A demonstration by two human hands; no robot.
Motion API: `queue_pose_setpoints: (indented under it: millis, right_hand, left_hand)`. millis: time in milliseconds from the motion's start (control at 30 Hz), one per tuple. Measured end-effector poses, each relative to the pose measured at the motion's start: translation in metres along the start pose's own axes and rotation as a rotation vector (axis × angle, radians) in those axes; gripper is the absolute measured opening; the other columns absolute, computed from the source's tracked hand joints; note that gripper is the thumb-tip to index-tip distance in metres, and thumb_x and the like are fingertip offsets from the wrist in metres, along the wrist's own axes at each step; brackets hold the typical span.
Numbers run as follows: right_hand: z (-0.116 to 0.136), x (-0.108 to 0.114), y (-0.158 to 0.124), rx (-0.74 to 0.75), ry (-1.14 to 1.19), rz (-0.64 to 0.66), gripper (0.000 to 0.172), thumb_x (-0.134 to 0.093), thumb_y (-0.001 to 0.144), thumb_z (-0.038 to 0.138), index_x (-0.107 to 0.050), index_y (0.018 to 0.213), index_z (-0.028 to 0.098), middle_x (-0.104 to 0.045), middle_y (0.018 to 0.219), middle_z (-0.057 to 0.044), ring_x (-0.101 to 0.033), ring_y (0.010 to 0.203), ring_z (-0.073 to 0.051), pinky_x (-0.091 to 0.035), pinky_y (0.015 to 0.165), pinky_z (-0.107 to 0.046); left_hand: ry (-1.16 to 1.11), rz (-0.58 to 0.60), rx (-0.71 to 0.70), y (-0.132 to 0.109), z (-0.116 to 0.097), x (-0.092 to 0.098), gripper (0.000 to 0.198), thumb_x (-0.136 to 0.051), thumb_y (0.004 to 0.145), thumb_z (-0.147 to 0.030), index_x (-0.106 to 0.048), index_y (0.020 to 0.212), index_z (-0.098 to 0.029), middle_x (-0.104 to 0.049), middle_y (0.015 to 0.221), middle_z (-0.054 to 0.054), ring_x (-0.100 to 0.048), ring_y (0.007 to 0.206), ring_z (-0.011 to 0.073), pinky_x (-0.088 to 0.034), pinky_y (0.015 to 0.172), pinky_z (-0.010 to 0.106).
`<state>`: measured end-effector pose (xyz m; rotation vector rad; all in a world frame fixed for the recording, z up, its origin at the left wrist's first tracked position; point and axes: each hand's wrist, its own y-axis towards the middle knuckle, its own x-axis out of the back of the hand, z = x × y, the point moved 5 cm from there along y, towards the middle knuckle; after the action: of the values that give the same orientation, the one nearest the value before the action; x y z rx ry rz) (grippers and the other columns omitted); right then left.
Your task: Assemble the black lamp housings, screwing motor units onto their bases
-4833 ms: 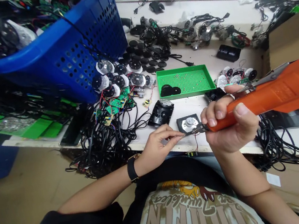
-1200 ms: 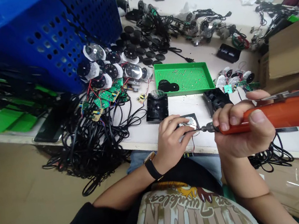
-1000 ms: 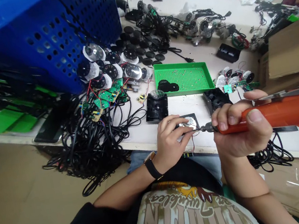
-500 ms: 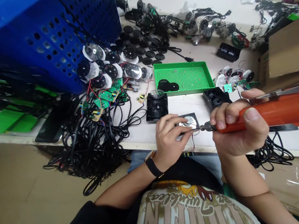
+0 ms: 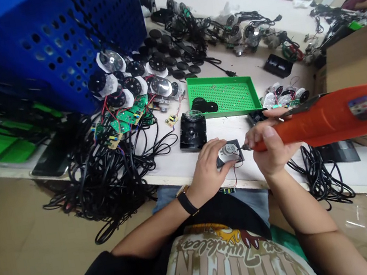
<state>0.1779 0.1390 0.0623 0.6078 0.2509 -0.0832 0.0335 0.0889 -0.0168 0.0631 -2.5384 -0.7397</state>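
My left hand (image 5: 208, 164) grips a small black square housing (image 5: 237, 143) by its left side, thumb below and fingers above. A round silver motor on a white plate (image 5: 230, 149) sits in that housing, and thin red and black wires trail from it toward the table edge. Closed around the front of an orange electric screwdriver (image 5: 322, 120) is my right hand (image 5: 270, 148). The tool lies nearly level, its thin bit pointing left at the right part of the motor plate; whether the tip touches a screw I cannot tell.
Beyond my hands stand a black casing (image 5: 192, 131) and a green tray (image 5: 222, 95) holding small screws and black discs. Left are tangled black cables (image 5: 112, 178), motor assemblies (image 5: 131, 82) and a blue basket (image 5: 48, 52). A cardboard box (image 5: 354, 60) stands right.
The screwdriver has swung so its bit meets the plate from the right. My left fingers have left the bit's tip and now hold the housing's side.
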Motion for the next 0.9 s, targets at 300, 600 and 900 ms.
queue_pose_setpoints:
  millis: [300,600,900]
  right_hand:
    - [-0.006,0.006,-0.008,0.075,-0.017,-0.075,0.016,-0.070,0.088,0.035,-0.064,0.098,0.025,-0.048,0.057,0.010,-0.047,0.039,-0.010,-0.046,0.044,-0.023]
    - [-0.009,0.009,-0.011,0.076,-0.036,-0.094,0.020,-0.071,0.086,0.039,-0.064,0.098,0.025,-0.045,0.054,0.010,-0.044,0.037,-0.010,-0.044,0.042,-0.023]
    - [-0.010,0.008,-0.012,0.007,-0.059,-0.047,0.024,-0.072,0.088,0.042,-0.063,0.103,0.025,-0.046,0.057,0.010,-0.043,0.040,-0.010,-0.046,0.044,-0.024]
  left_hand:
    - [0.015,0.041,0.026,-0.002,0.001,-0.003,0.052,-0.075,0.095,-0.026,-0.052,0.141,-0.021,-0.065,0.137,0.015,-0.059,0.136,0.0311,-0.051,0.116,0.056]
    - [0.025,0.057,0.028,-0.002,0.001,-0.003,0.049,-0.073,0.097,-0.028,-0.052,0.141,-0.021,-0.065,0.135,0.014,-0.059,0.136,0.0308,-0.052,0.115,0.055]
    - [0.091,0.118,0.019,-0.005,0.002,-0.008,0.051,-0.066,0.101,-0.031,-0.047,0.147,-0.019,-0.062,0.143,0.017,-0.053,0.143,0.0318,-0.047,0.121,0.058]
